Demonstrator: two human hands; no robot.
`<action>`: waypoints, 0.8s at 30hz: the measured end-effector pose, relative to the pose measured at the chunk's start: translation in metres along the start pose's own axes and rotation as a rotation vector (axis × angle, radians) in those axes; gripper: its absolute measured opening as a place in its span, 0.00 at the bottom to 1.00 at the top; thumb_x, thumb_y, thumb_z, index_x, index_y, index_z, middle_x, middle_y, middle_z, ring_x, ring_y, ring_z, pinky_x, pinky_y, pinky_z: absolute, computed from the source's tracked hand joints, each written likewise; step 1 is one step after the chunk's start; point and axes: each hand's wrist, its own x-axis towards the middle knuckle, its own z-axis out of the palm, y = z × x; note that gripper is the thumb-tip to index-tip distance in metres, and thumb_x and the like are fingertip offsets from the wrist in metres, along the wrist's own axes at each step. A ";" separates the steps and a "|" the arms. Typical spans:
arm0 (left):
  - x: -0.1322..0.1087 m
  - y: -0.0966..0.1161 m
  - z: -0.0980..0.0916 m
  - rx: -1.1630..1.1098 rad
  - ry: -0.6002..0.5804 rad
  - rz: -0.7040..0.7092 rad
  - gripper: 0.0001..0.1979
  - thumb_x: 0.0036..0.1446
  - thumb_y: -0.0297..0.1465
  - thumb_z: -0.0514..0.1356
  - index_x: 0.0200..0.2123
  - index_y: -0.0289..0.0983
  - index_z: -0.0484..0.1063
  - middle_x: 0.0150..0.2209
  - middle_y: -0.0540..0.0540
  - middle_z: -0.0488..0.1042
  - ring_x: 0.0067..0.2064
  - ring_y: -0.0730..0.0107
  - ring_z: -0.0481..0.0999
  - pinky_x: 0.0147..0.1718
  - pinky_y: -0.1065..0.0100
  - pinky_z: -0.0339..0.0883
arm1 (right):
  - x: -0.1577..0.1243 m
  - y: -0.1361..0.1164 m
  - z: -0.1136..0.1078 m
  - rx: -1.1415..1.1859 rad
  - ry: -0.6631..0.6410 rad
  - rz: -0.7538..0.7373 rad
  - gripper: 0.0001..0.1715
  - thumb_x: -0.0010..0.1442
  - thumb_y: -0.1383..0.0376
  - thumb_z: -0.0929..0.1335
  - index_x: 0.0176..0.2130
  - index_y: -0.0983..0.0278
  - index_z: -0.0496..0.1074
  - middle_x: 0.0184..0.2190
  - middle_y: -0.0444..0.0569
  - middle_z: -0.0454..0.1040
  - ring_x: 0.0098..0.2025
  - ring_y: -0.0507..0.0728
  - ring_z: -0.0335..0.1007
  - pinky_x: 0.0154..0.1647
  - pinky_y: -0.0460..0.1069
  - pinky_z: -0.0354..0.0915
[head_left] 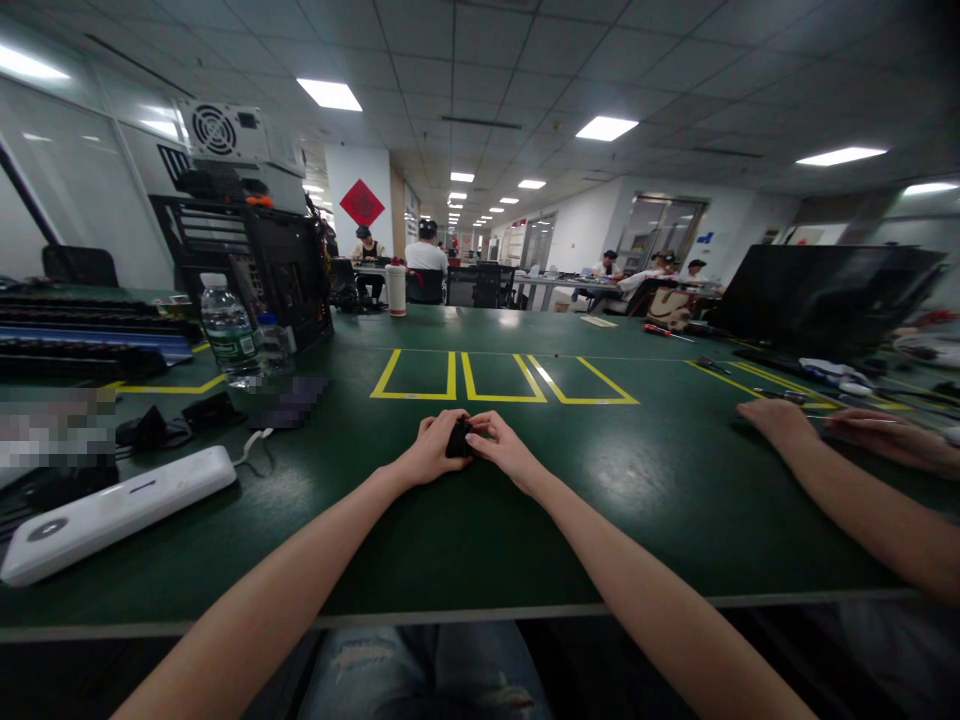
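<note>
Both of my hands meet over the green tabletop (405, 560), just in front of the yellow tape outlines (504, 400). Between them is a small black object (458, 438), mostly covered by fingers, so its kind cannot be made out. My left hand (433, 446) is closed around its left side. Thumb and fingers of my right hand (501, 442) pinch it from the right. It sits at or very near the table surface.
At left lie a long white device (124, 512) with a cable, a water bottle (229, 330) and an open computer case (277, 255). A white cup (396, 288) stands farther back. On the right, a co-worker's hands (780, 425) work near a black monitor (821, 290).
</note>
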 end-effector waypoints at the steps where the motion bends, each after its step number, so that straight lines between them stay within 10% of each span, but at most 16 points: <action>1: 0.000 0.000 0.000 0.000 -0.001 -0.003 0.30 0.43 0.32 0.59 0.49 0.41 0.50 0.47 0.46 0.61 0.50 0.60 0.60 0.49 0.57 0.47 | 0.001 0.001 0.000 0.000 0.000 0.015 0.18 0.47 0.60 0.67 0.39 0.62 0.61 0.38 0.47 0.65 0.43 0.54 0.61 0.45 0.53 0.59; 24: 0.000 0.001 -0.002 -0.019 -0.008 0.022 0.28 0.44 0.33 0.59 0.49 0.41 0.51 0.46 0.46 0.60 0.49 0.62 0.60 0.49 0.57 0.48 | -0.003 0.001 -0.003 -0.044 -0.027 0.002 0.21 0.49 0.60 0.65 0.43 0.60 0.59 0.39 0.47 0.64 0.43 0.54 0.61 0.43 0.53 0.59</action>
